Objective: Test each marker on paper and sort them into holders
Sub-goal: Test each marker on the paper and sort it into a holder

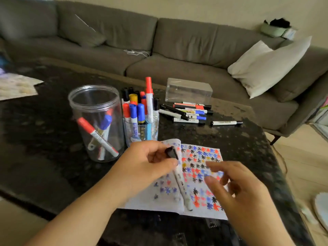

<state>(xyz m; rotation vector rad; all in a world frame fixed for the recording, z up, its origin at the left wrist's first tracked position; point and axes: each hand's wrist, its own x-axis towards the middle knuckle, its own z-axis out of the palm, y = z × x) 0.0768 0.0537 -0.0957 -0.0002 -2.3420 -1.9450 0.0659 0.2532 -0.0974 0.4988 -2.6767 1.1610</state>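
Left hand [150, 160] pinches a black cap [171, 152], freeing the marker [182, 189] lying on the paper [211, 157] for testing; right hand [236, 189] hovers open, blurred, beside it

Marker barrels [189, 115]: dark print on white, too small and blurred to read.
Cup of markers [142, 128]: blue lettering on one barrel, not legible.
Paper [200, 174]: only coloured star scribbles, no words.
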